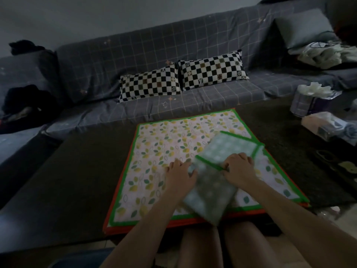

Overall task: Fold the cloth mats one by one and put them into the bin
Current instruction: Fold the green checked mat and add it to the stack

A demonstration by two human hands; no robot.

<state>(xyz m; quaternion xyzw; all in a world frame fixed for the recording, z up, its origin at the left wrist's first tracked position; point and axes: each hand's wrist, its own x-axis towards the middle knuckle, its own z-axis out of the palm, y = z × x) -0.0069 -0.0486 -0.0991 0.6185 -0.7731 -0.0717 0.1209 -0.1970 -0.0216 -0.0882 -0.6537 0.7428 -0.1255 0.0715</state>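
Here both hands grip the folded green mat (216,176) — left hand (179,174), right hand (239,167) — fingers closed on it.

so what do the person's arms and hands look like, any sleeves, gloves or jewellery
Both forearms are bare as far as the frame shows, with no sleeves in view. The left hand and right hand wear no gloves. No rings, watch or bracelet show, though the picture is dim and slightly blurred.

A folded mat (216,182) lies on spread mats (160,151) on the table (77,180); behind it, the sofa (154,55) with two cushions (150,83).
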